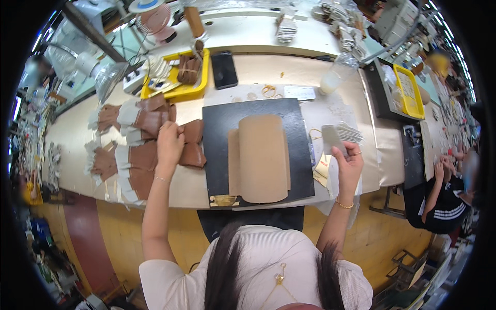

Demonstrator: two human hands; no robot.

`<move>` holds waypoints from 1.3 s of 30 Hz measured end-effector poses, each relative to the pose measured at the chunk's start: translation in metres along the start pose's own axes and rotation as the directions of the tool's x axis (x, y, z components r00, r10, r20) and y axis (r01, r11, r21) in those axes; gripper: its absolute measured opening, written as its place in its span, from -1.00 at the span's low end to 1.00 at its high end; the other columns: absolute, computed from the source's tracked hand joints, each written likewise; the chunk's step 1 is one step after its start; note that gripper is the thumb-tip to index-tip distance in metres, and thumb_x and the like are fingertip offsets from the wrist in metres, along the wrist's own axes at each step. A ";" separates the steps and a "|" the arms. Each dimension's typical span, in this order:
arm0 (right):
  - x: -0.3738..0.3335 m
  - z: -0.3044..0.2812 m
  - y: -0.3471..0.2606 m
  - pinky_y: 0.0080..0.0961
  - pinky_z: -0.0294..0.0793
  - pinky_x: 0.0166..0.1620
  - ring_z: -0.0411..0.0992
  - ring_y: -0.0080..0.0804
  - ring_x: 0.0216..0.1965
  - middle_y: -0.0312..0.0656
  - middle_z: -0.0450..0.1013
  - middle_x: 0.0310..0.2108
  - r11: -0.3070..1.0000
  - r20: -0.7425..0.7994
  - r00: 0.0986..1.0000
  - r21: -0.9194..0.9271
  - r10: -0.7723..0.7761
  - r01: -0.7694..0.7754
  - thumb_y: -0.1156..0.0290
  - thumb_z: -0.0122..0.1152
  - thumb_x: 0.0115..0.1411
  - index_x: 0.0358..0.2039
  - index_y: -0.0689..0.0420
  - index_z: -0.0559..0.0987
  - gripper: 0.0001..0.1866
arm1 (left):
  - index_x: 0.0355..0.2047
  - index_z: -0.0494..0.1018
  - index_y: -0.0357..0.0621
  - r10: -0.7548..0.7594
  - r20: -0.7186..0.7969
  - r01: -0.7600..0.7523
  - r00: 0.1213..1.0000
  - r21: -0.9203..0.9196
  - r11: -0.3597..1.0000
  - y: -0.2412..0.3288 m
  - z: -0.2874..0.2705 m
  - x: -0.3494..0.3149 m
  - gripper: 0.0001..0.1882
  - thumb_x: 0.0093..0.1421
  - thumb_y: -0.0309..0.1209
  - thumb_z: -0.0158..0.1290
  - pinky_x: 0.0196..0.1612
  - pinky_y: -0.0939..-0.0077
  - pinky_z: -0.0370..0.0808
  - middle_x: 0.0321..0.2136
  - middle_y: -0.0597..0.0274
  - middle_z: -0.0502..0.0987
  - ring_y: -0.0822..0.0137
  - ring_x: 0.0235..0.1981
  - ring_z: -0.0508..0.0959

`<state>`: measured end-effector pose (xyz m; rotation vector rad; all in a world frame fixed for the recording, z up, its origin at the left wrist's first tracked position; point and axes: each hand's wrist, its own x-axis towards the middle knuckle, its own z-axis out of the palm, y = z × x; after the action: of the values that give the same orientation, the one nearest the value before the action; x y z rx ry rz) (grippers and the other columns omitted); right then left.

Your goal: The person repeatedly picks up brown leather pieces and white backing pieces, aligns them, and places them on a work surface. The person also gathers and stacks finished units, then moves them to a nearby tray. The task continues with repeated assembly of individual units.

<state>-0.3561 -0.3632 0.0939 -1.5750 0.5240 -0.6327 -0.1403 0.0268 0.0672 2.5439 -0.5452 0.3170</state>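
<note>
My left hand [169,145] is over the rows of brown leather pieces [142,157] at the left of the table, its fingers pinched on the edge of one. Several pieces have pale grey-white backing at one end. In my right hand [350,161] is a thin grey flat piece [331,138], held between thumb and fingers, beside a stack of whitish strips [349,133]. Between my hands, a curved tan board [262,157] lies on a black square mat [217,121].
A yellow tray [204,77] with a tied brown leather bundle [189,69] stands at the back left, next to a black phone [224,70]. A plastic bottle [338,73] and a black box [382,90] are at the back right. Another person [439,199] works at the far right.
</note>
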 end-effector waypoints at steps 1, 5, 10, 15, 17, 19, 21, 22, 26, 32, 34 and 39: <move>0.000 0.001 0.000 -0.72 0.38 -0.20 0.39 -0.65 -0.28 -0.31 0.45 -0.32 1.000 -0.016 1.000 -0.012 -0.007 0.007 0.58 0.27 0.10 -0.25 0.23 0.49 -0.81 | -0.54 0.40 -0.30 -0.038 0.033 0.038 0.999 -0.010 0.999 0.003 0.000 -0.002 -0.89 -0.09 -0.63 0.12 -0.24 0.25 0.40 -0.46 0.00 0.43 0.00 -0.34 0.45; 0.000 0.007 -0.001 -0.75 0.36 -0.28 0.38 -0.67 -0.36 -0.30 0.47 -0.32 0.998 -0.029 1.000 -0.062 -0.009 0.007 0.49 0.28 0.13 -0.25 0.21 0.51 -0.81 | -0.45 0.46 -0.26 -0.400 0.324 0.489 0.858 -0.275 0.828 0.003 -0.014 -0.001 -0.86 -0.06 -0.58 0.17 -0.23 0.43 0.42 -0.34 0.10 0.54 0.21 -0.25 0.53; -0.002 0.022 -0.004 -0.64 0.51 -0.28 0.44 -0.61 -0.38 -0.28 0.49 -0.35 0.979 0.023 0.999 0.198 0.039 -0.043 0.46 0.23 0.17 -0.20 0.22 0.51 -0.80 | -0.42 0.45 -0.21 -0.294 0.590 0.659 0.752 -0.687 0.307 0.008 -0.049 0.004 -0.89 0.02 -0.55 0.17 0.08 0.50 0.27 -0.06 0.03 0.49 0.36 -0.02 0.41; -0.005 0.031 -0.010 -0.60 0.57 -0.32 0.47 -0.57 -0.39 -0.22 0.50 -0.36 0.966 0.048 0.993 0.233 0.109 -0.117 0.48 0.24 0.16 -0.17 0.26 0.48 -0.76 | -0.36 0.43 -0.23 -0.145 0.605 0.622 0.783 -0.764 0.171 0.064 -0.075 0.003 -0.85 0.05 -0.57 0.16 -0.18 0.48 0.52 -0.27 0.11 0.55 0.38 -0.27 0.55; -0.007 0.034 -0.015 -0.62 0.56 -0.39 0.47 -0.57 -0.42 -0.21 0.50 -0.38 0.958 0.077 0.987 0.242 0.138 -0.152 0.50 0.27 0.14 -0.19 0.26 0.47 -0.75 | -0.37 0.40 -0.23 -0.034 0.630 0.627 0.776 -0.765 0.146 0.094 -0.076 -0.005 -0.86 0.07 -0.60 0.14 -0.42 0.53 0.58 -0.44 0.19 0.55 0.41 -0.51 0.57; -0.009 0.037 -0.021 -0.62 0.55 -0.42 0.48 -0.57 -0.44 -0.20 0.50 -0.40 0.947 0.098 0.986 0.279 0.138 -0.160 0.49 0.28 0.13 -0.21 0.26 0.47 -0.76 | -0.36 0.39 -0.26 -0.002 0.650 0.646 0.760 -0.755 0.114 0.126 -0.061 -0.017 -0.87 0.11 -0.55 0.13 -0.58 0.58 0.58 -0.51 0.17 0.54 0.40 -0.58 0.58; -0.013 0.038 -0.029 -0.62 0.55 -0.44 0.48 -0.56 -0.49 -0.18 0.49 -0.42 0.914 0.091 0.982 0.360 0.167 -0.189 0.46 0.28 0.13 -0.25 0.26 0.46 -0.77 | -0.37 0.39 -0.26 0.015 0.716 0.711 0.697 -0.694 0.110 0.144 -0.045 -0.022 -0.87 0.15 -0.50 0.12 -0.60 0.63 0.57 -0.52 0.16 0.54 0.36 -0.57 0.61; -0.015 0.037 -0.034 -0.62 0.54 -0.45 0.47 -0.56 -0.50 -0.18 0.50 -0.43 0.910 0.083 0.978 0.358 0.193 -0.210 0.46 0.29 0.13 -0.26 0.26 0.46 -0.77 | -0.38 0.39 -0.26 0.004 0.755 0.751 0.656 -0.653 0.094 0.150 -0.035 -0.024 -0.86 0.16 -0.47 0.11 -0.62 0.64 0.57 -0.53 0.16 0.54 0.34 -0.58 0.61; -0.028 0.035 -0.049 -0.66 0.49 -0.50 0.44 -0.61 -0.56 -0.21 0.50 -0.49 0.909 0.218 0.942 0.280 0.254 -0.309 0.45 0.30 0.11 -0.30 0.25 0.49 -0.79 | -0.39 0.39 -0.27 -0.020 0.862 0.858 0.506 -0.502 0.107 0.154 -0.015 -0.036 -0.84 0.20 -0.42 0.10 -0.63 0.65 0.56 -0.58 0.12 0.53 0.26 -0.60 0.63; -0.024 0.059 -0.052 -0.79 0.32 -0.56 0.37 -0.74 -0.59 -0.31 0.48 -0.58 0.920 0.434 0.839 0.054 0.329 -0.389 0.44 0.33 0.09 -0.37 0.22 0.55 -0.84 | -0.37 0.43 -0.36 -0.009 0.822 0.820 0.570 -0.568 0.068 0.145 -0.011 -0.046 -0.65 0.28 -0.22 -0.02 -0.58 0.62 0.58 -0.53 -0.02 0.57 0.26 -0.58 0.63; -0.018 0.066 -0.056 -0.80 0.32 -0.56 0.37 -0.75 -0.59 -0.32 0.48 -0.58 0.920 0.486 0.802 -0.014 0.348 -0.391 0.43 0.32 0.09 -0.37 0.22 0.54 -0.84 | -0.34 0.44 -0.39 0.002 0.818 0.815 0.576 -0.574 0.082 0.145 -0.012 -0.048 -0.60 0.31 -0.19 -0.06 -0.55 0.62 0.59 -0.52 -0.02 0.57 0.25 -0.56 0.63; -0.006 0.080 -0.065 -0.79 0.31 -0.58 0.35 -0.76 -0.61 -0.34 0.47 -0.59 0.913 0.557 0.739 -0.099 0.381 -0.396 0.45 0.31 0.09 -0.40 0.22 0.53 -0.86 | -0.30 0.45 -0.44 0.017 0.811 0.810 0.585 -0.585 0.038 0.145 -0.012 -0.050 -0.54 0.35 -0.17 -0.16 -0.51 0.60 0.60 -0.50 -0.05 0.57 0.24 -0.54 0.64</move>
<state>-0.3091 -0.2939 0.1542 -1.4732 0.3679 0.1636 -0.2496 -0.0654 0.1249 1.1978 0.0100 -0.9803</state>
